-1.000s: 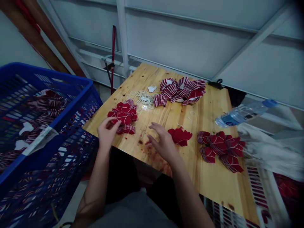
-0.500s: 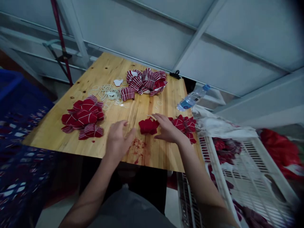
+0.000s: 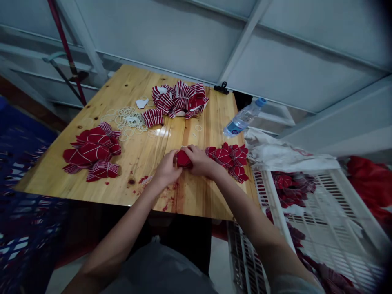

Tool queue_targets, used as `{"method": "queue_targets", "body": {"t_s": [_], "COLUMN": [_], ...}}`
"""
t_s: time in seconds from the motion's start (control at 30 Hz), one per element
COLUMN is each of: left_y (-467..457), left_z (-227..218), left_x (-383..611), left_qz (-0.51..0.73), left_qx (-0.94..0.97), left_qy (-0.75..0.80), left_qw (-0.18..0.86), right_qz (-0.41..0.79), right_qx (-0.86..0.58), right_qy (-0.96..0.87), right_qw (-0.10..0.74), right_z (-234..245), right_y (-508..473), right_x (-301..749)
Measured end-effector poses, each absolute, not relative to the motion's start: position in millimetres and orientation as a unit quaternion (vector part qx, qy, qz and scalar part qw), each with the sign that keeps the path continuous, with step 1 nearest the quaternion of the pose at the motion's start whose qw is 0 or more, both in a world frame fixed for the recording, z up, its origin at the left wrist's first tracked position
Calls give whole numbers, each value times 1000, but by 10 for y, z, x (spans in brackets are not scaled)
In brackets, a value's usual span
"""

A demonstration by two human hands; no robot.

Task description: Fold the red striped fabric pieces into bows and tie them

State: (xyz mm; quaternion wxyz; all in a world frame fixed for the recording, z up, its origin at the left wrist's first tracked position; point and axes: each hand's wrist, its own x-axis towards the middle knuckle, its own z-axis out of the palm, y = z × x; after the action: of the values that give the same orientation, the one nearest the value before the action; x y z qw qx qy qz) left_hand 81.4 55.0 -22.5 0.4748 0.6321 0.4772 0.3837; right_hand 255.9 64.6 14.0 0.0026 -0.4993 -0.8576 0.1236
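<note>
My left hand (image 3: 167, 169) and right hand (image 3: 199, 160) close from either side on a small folded red cloth bundle (image 3: 183, 159), seemingly keeping its folds together, over a light pine tabletop (image 3: 190, 200), just beside a pile of red white-striped cloth bundles (image 3: 225, 157).

Glossy wood tabletop (image 3: 45, 175), matt red cloth (image 3: 183, 159) — plastic bottle (image 3: 243, 119)

Two hands pinch a red cloth over a wood table

The left hand (image 3: 167, 171) and right hand (image 3: 199, 160) hold the red cloth (image 3: 183, 159) between them on the wood table (image 3: 45, 179). Red striped cloth bundles (image 3: 226, 158) lie just right, more bundles (image 3: 92, 151) lie left, and rubber bands (image 3: 128, 120) lie far off.
</note>
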Motion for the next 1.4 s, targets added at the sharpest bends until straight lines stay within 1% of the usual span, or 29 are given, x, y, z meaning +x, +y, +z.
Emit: {"method": "queue_targets", "body": {"t_s": [0.07,0.13,0.33,0.43,0.53,0.63,0.73,0.8,0.87,1.0,1.1,1.27,1.4], "left_y": [607,669,721,705,743,801,777,703,609,476,457,497,518], "left_z": [-225,-221,-151,-89,-76,-123,-160,-147,-108,-56,-104,-192,-124], "left_x": [853,894,974,952,882,814,837,928,1059,1266,1305,1345,1396], "left_qz": [392,391,385,382,368,357,340,310,286,295,339,407,428], "left_qx": [564,510,430,375,350,407,547,655,715,717,706,729,686], "left_qy": [490,508,527,516,497,530,559,548,539,567,555,415,426], "left_qw": [537,573,624,668,704,653,522,419,342,277,281,361,406], "right_qz": [122,116,93,94,113,145,165,169,171,193,227,258,286], "right_qx": [-503,-504,-535,-541,-542,-541,-534,-524,-522,-540,-542,-545,-523], "right_qy": [-855,-855,-839,-836,-832,-819,-794,-782,-773,-745,-724,-705,-698], "right_qw": [-10,-24,-35,-18,35,128,237,291,317,342,361,373,397], "right_z": [161,182,181,148,126,191,373,519,632,676,608,557,599], "right_y": [636,626,626,607,561,511,488,492,501,482,442,437,469], "right_x": [2570,2572,2544,2554,2590,2636,2706,2772,2851,2996,3055,3041,3040]}}
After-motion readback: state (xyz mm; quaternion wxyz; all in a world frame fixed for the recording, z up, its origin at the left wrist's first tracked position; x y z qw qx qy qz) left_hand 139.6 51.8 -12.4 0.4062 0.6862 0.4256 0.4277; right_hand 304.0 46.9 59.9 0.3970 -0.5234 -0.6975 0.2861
